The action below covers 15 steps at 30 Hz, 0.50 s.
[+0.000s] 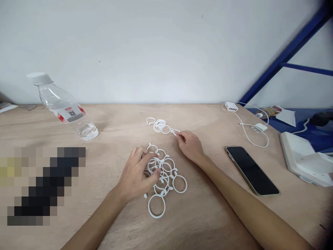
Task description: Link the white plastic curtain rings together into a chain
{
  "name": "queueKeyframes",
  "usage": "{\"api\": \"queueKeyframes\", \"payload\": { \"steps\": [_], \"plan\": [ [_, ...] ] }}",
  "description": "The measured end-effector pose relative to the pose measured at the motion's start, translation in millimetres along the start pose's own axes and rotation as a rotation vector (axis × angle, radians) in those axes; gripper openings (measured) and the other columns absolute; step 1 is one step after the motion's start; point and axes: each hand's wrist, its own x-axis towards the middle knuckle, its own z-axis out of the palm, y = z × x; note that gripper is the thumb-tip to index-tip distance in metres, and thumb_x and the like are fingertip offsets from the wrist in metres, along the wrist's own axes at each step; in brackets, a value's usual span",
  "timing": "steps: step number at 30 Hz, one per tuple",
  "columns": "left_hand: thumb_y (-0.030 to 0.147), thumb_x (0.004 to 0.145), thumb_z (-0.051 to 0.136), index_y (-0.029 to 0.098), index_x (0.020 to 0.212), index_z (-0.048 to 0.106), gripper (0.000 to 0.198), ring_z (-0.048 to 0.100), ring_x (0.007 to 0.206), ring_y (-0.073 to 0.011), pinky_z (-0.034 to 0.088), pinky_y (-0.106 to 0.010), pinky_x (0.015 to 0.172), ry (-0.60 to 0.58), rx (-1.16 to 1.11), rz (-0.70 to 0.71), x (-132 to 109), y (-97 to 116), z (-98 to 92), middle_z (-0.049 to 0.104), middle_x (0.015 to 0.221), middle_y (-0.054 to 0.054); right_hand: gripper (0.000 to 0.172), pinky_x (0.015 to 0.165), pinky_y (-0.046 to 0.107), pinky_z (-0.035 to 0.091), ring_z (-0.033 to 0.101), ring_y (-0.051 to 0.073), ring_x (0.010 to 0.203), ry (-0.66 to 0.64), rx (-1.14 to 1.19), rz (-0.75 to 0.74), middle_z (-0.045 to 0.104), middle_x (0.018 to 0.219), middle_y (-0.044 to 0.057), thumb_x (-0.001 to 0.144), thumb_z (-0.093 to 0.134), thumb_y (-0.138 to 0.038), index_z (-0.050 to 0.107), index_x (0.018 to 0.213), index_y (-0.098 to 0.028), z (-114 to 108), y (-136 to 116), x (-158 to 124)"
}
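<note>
A larger pile of white plastic curtain rings [162, 161] lies on the wooden table in front of me, each ring with a small knobbed clasp. My left hand [135, 172] rests over the left side of this pile, thumb and fingers apart and touching rings; its palm side hides some of them. Farther back sits a smaller cluster of similar rings [159, 125]. At that cluster's right edge my right hand [191, 145] is closed, pinching one white curtain ring [176, 131] between thumb and forefinger, close to the tabletop.
A clear water bottle [70, 111] stands at the left, above a pixelated dark patch [47, 187]. To the right lie a phone [252, 170], a white charger [231, 106] with cable, and a white stand [299, 156]. A wall and blue metal frame [281, 59] bound the table.
</note>
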Motion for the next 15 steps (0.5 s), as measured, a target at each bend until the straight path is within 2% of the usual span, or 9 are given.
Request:
{"api": "queueKeyframes", "payload": {
  "steps": [2,4,7,9,12,15],
  "plan": [
    [0.027,0.081,0.057,0.019,0.109,0.060,0.029,0.045,0.094,-0.0243,0.044,-0.041,0.082,0.015,-0.006,-0.005,0,-1,0.3,0.053,0.097,-0.008,0.022,0.071,0.029,0.041,0.055,0.017,0.074,-0.002,0.059,0.001,0.064,0.079,0.005,0.084,0.047,-0.027,0.066,0.083,-0.017,-2,-8,-1],
    [0.030,0.084,0.055,0.019,0.114,0.058,0.033,0.046,0.096,-0.0242,0.043,-0.041,0.084,0.030,-0.020,-0.017,0,-2,0.4,0.053,0.100,-0.009,0.021,0.062,0.026,0.040,0.052,0.014,0.065,-0.041,0.258,0.037,0.060,0.069,0.001,0.082,0.047,-0.028,0.063,0.076,-0.017,-4,-19,-5],
    [0.033,0.091,0.046,0.018,0.119,0.055,0.033,0.047,0.097,-0.0235,0.042,-0.041,0.086,0.063,-0.057,-0.056,1,-3,0.4,0.057,0.103,-0.009,0.015,0.052,0.023,0.033,0.042,0.011,0.055,-0.219,0.787,0.162,0.049,0.059,-0.003,0.075,0.052,-0.028,0.058,0.066,-0.018,-4,-40,-14],
    [0.031,0.095,0.036,0.018,0.118,0.054,0.032,0.049,0.095,-0.0223,0.042,-0.039,0.086,0.099,-0.089,-0.064,1,-4,0.1,0.059,0.103,-0.009,0.011,0.049,0.023,0.030,0.039,0.009,0.053,-0.368,1.049,0.236,0.045,0.058,-0.004,0.072,0.055,-0.025,0.056,0.064,-0.017,-1,-52,-22],
    [0.026,0.098,0.028,0.018,0.107,0.059,0.034,0.051,0.088,-0.0201,0.042,-0.036,0.082,0.141,-0.124,-0.045,2,-3,-1.0,0.062,0.095,-0.007,0.012,0.049,0.022,0.027,0.038,0.008,0.051,-0.519,1.157,0.258,0.044,0.057,-0.004,0.073,0.056,-0.026,0.057,0.066,-0.016,4,-61,-30],
    [0.024,0.098,0.028,0.018,0.096,0.061,0.033,0.051,0.083,-0.0190,0.043,-0.034,0.078,0.157,-0.119,-0.067,3,-3,-2.4,0.062,0.085,-0.006,0.017,0.048,0.022,0.026,0.037,0.007,0.050,-0.546,1.116,0.231,0.046,0.057,-0.005,0.077,0.059,-0.032,0.060,0.072,-0.016,5,-64,-34]
  ]
}}
